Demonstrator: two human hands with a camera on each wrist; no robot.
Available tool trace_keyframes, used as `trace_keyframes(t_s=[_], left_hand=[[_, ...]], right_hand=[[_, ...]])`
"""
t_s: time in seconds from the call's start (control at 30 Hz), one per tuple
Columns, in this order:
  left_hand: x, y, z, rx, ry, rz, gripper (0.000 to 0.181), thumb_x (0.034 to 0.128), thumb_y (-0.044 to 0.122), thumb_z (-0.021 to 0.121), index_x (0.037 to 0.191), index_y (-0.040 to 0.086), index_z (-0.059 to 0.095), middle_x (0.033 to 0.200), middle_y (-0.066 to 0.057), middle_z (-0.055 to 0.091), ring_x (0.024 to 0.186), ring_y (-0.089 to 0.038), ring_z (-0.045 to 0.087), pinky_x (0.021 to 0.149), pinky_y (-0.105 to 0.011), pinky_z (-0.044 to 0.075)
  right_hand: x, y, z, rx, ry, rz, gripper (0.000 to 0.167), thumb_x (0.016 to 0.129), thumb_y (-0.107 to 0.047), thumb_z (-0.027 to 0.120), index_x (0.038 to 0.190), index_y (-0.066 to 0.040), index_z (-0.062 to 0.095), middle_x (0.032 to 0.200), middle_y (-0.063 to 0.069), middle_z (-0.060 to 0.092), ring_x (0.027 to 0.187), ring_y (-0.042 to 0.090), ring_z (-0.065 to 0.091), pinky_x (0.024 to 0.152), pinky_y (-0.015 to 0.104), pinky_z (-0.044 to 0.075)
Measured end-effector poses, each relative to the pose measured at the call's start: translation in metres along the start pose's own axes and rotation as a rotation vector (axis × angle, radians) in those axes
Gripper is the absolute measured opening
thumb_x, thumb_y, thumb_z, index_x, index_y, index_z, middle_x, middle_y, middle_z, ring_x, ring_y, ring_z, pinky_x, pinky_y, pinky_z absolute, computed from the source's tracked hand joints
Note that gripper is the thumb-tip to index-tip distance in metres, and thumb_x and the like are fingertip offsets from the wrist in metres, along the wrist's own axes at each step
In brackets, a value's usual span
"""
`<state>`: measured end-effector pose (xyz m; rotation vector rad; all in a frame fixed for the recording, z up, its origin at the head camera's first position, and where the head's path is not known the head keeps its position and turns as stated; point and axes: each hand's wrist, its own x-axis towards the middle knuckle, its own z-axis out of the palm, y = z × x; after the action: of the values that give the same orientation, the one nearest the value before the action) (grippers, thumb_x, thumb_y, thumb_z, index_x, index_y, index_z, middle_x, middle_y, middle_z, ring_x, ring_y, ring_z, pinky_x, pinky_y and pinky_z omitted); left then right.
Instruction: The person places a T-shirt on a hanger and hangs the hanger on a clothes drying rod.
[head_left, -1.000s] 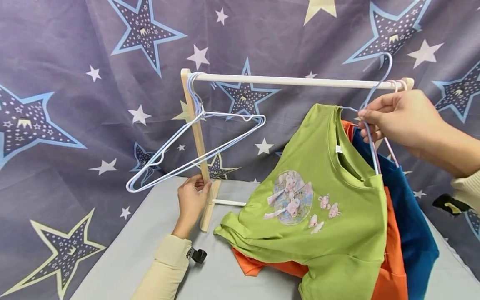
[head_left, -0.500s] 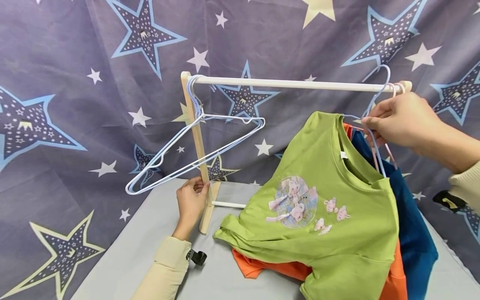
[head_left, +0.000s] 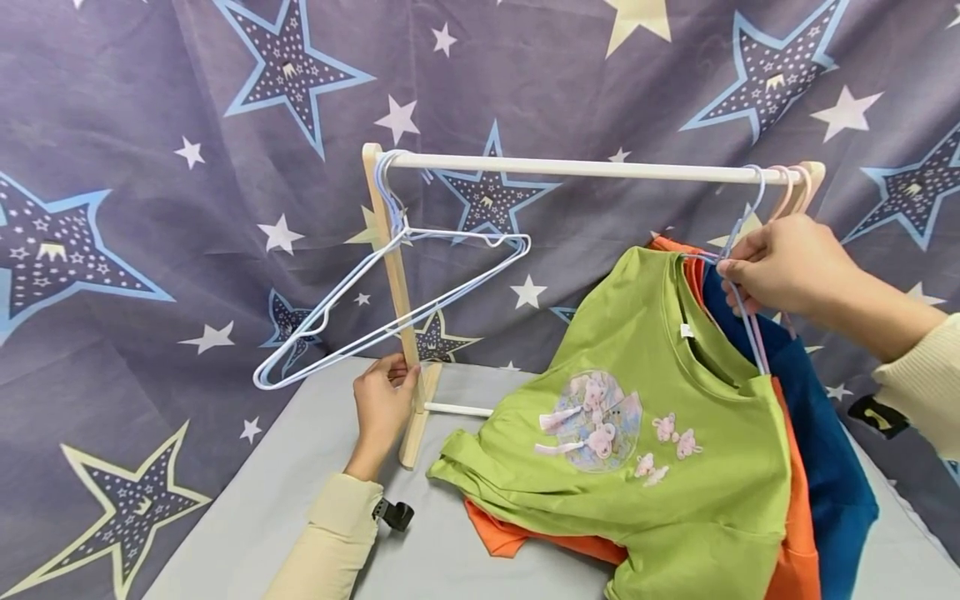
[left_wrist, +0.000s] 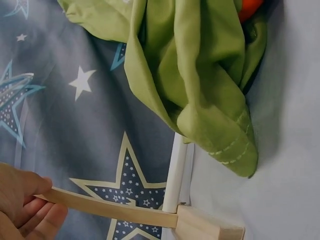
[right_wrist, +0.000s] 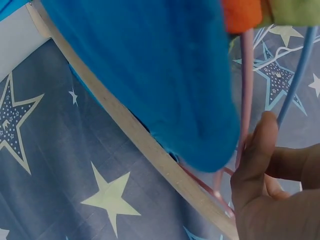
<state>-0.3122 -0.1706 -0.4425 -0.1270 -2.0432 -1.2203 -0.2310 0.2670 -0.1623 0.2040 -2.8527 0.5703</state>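
My right hand (head_left: pixel 795 262) pinches a light blue clothes hanger (head_left: pixel 734 233) just below its hook, which curves over the white rail (head_left: pixel 585 169). A green T-shirt (head_left: pixel 525 492) with a round print and pink bows hangs from that hanger. Behind it hang an orange garment (head_left: pixel 801 517) and a blue garment (head_left: pixel 832 467), near pink hanger hooks (head_left: pixel 784 192). In the right wrist view, thumb and fingers meet beside the blue hanger (right_wrist: pixel 297 75). With its thumb and fingers my left hand (head_left: pixel 386 408) grips the wooden upright (head_left: pixel 397 283) at the rack's left end.
Bare white and light blue hangers (head_left: pixel 457 231) hang at the rail's left end. A lower white bar (head_left: pixel 457 409) joins the rack's feet. The rack stands on a grey surface (head_left: pixel 247 500) before a star-patterned curtain (head_left: pixel 225 275).
My right hand has lowered the blue hanger with the green T-shirt; its hook, above the rail before, now sits over it. The left hand stays on the upright.
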Motion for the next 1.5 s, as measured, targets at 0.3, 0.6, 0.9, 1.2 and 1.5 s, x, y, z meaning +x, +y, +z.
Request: trace_keyframes(t_s=[0.3,0.6,0.9,1.2,1.5], left_hand=[[0.001,0.000,0.001,-0.002,-0.004,0.006,0.019,0.0878,0.000,0.077,0.102,-0.011,0.072,0.090,-0.022,0.072,0.077,-0.030,0.074,0.072,-0.035,0.062],[0.002,0.002,0.002,-0.004,-0.001,0.025,0.018,0.0880,0.000,0.077,0.102,-0.011,0.072,0.090,-0.022,0.072,0.076,-0.030,0.074,0.071,-0.036,0.062],[0.001,0.003,0.003,0.017,0.007,0.024,0.019,0.0879,0.001,0.078,0.101,-0.011,0.072,0.090,-0.021,0.072,0.075,-0.030,0.074,0.070,-0.038,0.062],[-0.001,0.002,0.003,0.027,0.011,0.015,0.019,0.0874,0.001,0.078,0.101,-0.011,0.072,0.090,-0.021,0.072,0.075,-0.030,0.075,0.069,-0.037,0.062],[0.000,0.000,0.000,0.038,0.010,0.022,0.020,0.0876,0.001,0.078,0.102,-0.012,0.072,0.091,-0.022,0.073,0.075,-0.031,0.075,0.069,-0.039,0.062]], right_hand=[[-0.006,0.000,0.000,-0.164,0.129,-0.083,0.034,0.098,-0.022,0.061,0.070,-0.007,0.073,0.052,-0.002,0.062,0.049,0.018,0.060,0.052,0.036,0.041],[-0.011,-0.016,0.014,-0.411,0.298,-0.182,0.028,0.089,-0.003,0.046,0.061,-0.005,0.046,0.055,0.012,0.044,0.045,0.035,0.047,0.041,0.051,0.039],[-0.015,-0.025,0.024,-0.472,0.310,-0.216,0.022,0.094,-0.001,0.043,0.072,0.000,0.047,0.059,0.020,0.049,0.047,0.042,0.052,0.039,0.060,0.043],[-0.018,-0.039,0.023,-0.426,0.343,-0.243,0.031,0.097,-0.012,0.050,0.067,-0.006,0.047,0.058,0.013,0.046,0.050,0.035,0.049,0.041,0.055,0.040],[-0.027,-0.060,0.020,-0.411,0.244,-0.211,0.042,0.098,-0.016,0.051,0.057,-0.013,0.042,0.052,0.002,0.036,0.048,0.026,0.042,0.045,0.043,0.035]])
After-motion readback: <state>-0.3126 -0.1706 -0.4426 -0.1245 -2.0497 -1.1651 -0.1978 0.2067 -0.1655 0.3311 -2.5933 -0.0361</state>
